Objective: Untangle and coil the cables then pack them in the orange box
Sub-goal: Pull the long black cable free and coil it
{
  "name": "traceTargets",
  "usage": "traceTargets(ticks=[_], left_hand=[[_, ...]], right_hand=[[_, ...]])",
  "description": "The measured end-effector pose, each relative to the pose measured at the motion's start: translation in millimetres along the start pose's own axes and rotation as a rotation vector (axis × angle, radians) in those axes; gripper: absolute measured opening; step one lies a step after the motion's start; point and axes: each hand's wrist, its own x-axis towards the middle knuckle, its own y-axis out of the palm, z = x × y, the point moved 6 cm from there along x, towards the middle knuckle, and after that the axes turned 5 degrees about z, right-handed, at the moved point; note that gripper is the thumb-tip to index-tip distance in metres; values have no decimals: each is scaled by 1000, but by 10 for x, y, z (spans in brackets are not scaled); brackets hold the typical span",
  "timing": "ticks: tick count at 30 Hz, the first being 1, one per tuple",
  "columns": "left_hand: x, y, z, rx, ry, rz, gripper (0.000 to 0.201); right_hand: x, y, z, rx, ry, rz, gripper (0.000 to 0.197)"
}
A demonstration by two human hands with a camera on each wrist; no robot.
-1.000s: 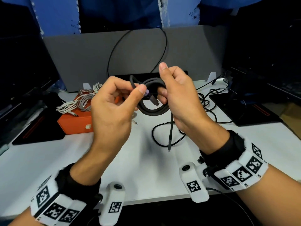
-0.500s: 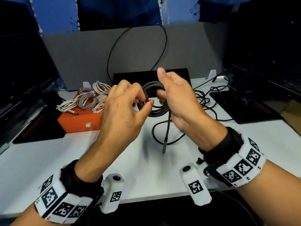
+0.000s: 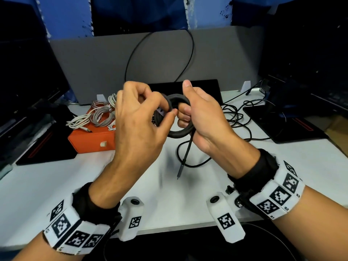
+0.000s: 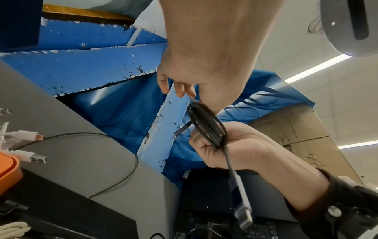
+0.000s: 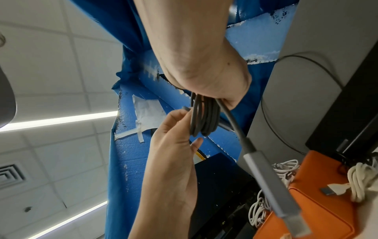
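A dark grey cable coil (image 3: 177, 133) is held above the table, between both hands. My right hand (image 3: 185, 113) grips the coil's right side, fingers curled through the loop. One end of the cable hangs down from that hand and stops in a metal plug (image 3: 181, 167). My left hand (image 3: 168, 111) pinches the cable's other end against the coil's left side. The left wrist view shows the coil (image 4: 206, 122) edge-on, with the left hand (image 4: 180, 88) above it. From the right wrist, the left hand (image 5: 180, 127) is pinching a plug tip (image 5: 185, 108) beside the coil (image 5: 204, 118). The orange box (image 3: 90, 141) sits at the left.
Several coiled white and grey cables (image 3: 98, 115) lie on top of the orange box. A loose black cable (image 3: 237, 113) sprawls on the white table (image 3: 188, 194) to the right, near a black pad (image 3: 282, 125). A grey partition (image 3: 94, 68) stands behind.
My left hand has carried the cable's end from in front of the coil in against its left side. The right hand has kept its grip on the coil.
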Motion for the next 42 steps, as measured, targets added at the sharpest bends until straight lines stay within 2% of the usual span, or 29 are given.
traceTargets(ticks=[2, 4, 6, 8, 10, 14, 16, 19, 20, 22, 24, 26, 28, 30, 32, 35, 38, 40, 42], left_hand=[[9, -50, -16, -54, -12, -60, 30], [15, -41, 21, -130, -58, -44, 39], [24, 48, 108, -321, -194, 88, 44], [11, 192, 145, -575, -321, 292, 48], [-2, 260, 143, -713, -345, 401, 44], [-23, 245, 182, -435, -240, 409, 30], [-45, 258, 172, -416, -211, 434, 32], [-106, 363, 103, -561, -216, 554, 38], [-121, 404, 106, -634, -262, 585, 40], [-145, 458, 141, -880, -431, 610, 30], [-148, 449, 145, -1075, -518, 652, 22], [-133, 415, 133, -1141, -503, 703, 21], [-90, 385, 142, -1037, -483, 684, 18], [-65, 410, 201, -804, -460, 622, 11], [-92, 464, 276, -544, -440, 597, 24], [-136, 469, 360, -228, -512, 608, 37], [-125, 456, 396, -231, -490, 586, 23], [-102, 443, 311, -369, -407, 587, 20], [-119, 460, 212, -615, -396, 653, 23]], right_hand=[[-9, 21, 16, 4, -2, 35, 32], [-37, 63, 24, -18, -5, 77, 34], [-69, 101, 42, -54, -23, 109, 35], [-95, 121, 95, -92, -56, 131, 34], [-101, 121, 162, -129, -85, 153, 33], [-53, 67, 199, -149, -49, 163, 33], [1, 39, 135, -56, 9, 152, 35], [117, -62, 14, 164, 87, 63, 41], [152, -100, -18, 230, 117, 31, 43], [189, -152, -53, 299, 167, -4, 47], [203, -159, -47, 308, 207, 20, 50], [209, -142, -23, 277, 228, 74, 52], [207, -140, 28, 215, 203, 104, 48], [168, -124, 79, 116, 139, 116, 40], [87, -44, 95, -33, 62, 131, 36], [-14, 81, 76, -242, -55, 134, 34], [-22, 65, 105, -226, -98, 93, 33], [23, 2, 139, -189, -82, 76, 31], [90, -73, 167, -147, -53, 72, 32]])
